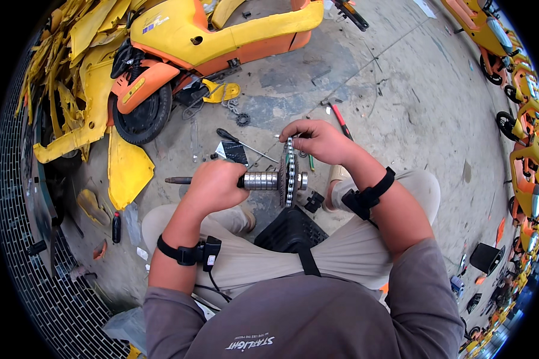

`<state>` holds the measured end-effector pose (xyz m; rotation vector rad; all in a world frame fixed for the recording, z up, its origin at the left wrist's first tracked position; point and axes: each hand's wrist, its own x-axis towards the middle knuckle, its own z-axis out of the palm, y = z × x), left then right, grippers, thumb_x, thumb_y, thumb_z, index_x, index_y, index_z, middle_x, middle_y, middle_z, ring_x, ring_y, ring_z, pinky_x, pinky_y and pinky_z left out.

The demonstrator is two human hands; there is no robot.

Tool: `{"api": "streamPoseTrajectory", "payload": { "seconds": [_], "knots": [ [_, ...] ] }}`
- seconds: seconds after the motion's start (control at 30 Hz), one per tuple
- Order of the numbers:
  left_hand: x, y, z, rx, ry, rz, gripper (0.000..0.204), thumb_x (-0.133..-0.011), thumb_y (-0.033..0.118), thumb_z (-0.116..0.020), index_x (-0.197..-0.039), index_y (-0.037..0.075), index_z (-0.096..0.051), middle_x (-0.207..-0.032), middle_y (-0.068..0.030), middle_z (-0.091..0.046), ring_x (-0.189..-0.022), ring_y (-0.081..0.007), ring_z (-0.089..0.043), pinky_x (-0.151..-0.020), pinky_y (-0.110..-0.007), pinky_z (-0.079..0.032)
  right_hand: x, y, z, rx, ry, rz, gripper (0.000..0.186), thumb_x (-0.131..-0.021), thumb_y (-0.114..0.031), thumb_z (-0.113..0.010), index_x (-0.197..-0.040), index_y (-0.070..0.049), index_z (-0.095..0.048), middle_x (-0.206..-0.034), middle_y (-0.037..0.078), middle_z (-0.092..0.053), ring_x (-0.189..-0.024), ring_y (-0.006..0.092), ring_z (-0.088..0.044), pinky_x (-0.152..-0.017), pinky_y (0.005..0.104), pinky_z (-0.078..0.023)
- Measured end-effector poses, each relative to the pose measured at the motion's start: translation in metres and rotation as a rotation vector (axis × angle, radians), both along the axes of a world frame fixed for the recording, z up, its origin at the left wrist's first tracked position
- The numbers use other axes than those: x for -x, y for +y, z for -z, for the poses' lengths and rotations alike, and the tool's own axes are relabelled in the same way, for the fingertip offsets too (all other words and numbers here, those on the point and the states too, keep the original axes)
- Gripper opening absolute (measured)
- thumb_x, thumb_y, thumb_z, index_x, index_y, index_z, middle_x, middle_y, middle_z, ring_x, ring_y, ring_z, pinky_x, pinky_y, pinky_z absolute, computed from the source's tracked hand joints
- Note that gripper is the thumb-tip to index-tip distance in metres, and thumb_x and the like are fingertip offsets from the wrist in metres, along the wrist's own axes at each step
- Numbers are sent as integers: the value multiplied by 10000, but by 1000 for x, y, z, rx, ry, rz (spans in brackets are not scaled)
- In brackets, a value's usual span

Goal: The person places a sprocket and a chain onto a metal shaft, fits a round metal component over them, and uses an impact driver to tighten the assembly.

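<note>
My left hand (215, 182) is closed around a metal shaft (260, 180) with a ringed, silvery barrel, held horizontally, its thin end sticking out to the left. A toothed sprocket (282, 194) stands upright on its right part, with a chain (291, 167) along the rim. My right hand (317, 140) pinches the chain at the top of the sprocket with thumb and fingers. On the ground just beyond lie a screwdriver (227, 136), a red-handled tool (339, 118), a small green-handled tool (311, 161) and a dark square piece (235, 154).
A yellow-orange scooter (215, 39) lies ahead beside piled yellow panels (84, 36) at left. A row of scooters (524, 167) runs along the right. A dark container (485, 257) sits at lower right. A black perforated object (287, 230) is between my legs, on the concrete floor (413, 119).
</note>
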<state>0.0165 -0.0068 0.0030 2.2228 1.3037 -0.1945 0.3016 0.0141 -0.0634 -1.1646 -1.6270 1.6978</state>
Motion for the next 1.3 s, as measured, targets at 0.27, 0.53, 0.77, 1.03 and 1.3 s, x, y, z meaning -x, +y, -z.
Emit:
{"api": "streamPoseTrajectory", "payload": {
  "seconds": [0.27, 0.53, 0.77, 1.03, 1.3],
  "knots": [
    [5, 0, 3, -14, 13, -145, 148, -688, 166, -704, -787, 57, -727, -776, -190, -700, -773, -420, -674, -713, -495, -543, -16, -10, -10, 43, -92, 38, 376, -978, -122, -673, -1342, -31, -643, -1257, 104, -694, -1113, 194, -660, -983, 353, -526],
    [8, 4, 3, -17, -2, -279, 160, -715, 181, -712, -809, 55, -744, -797, -199, -711, -787, -420, -687, -735, -483, -558, 6, -35, -15, 115, 70, 123, 524, -903, -110, -802, -1385, -6, -625, -1213, 117, -697, -1132, 202, -671, -1005, 332, -532],
    [9, 9, 9, -52, 35, -275, 190, -757, 221, -744, -816, 40, -737, -820, -220, -711, -807, -428, -692, -750, -497, -559, 18, -27, -29, -271, -226, 78, 520, -855, -178, -819, -1329, -28, -670, -1129, 193, -724, -1036, 332, -696, -922, 379, -538],
    [3, 1, 8, -158, -184, -321, 314, -738, 240, -778, -965, 42, -691, -768, -197, -715, -771, -411, -712, -710, -489, -572, 10, -22, -36, -298, -228, 51, 492, -848, -182, -812, -1300, -35, -684, -1041, 186, -731, -955, 338, -690, -863, 397, -531],
    [-3, -6, 10, -377, -117, -235, 287, -717, 262, -822, -936, 117, -706, -737, -104, -706, -708, -334, -713, -633, -436, -557, 8, -24, -32, -231, -194, 79, 455, -853, -129, -791, -1287, -44, -686, -1032, 171, -733, -941, 351, -678, -845, 406, -532]
  ]
}}
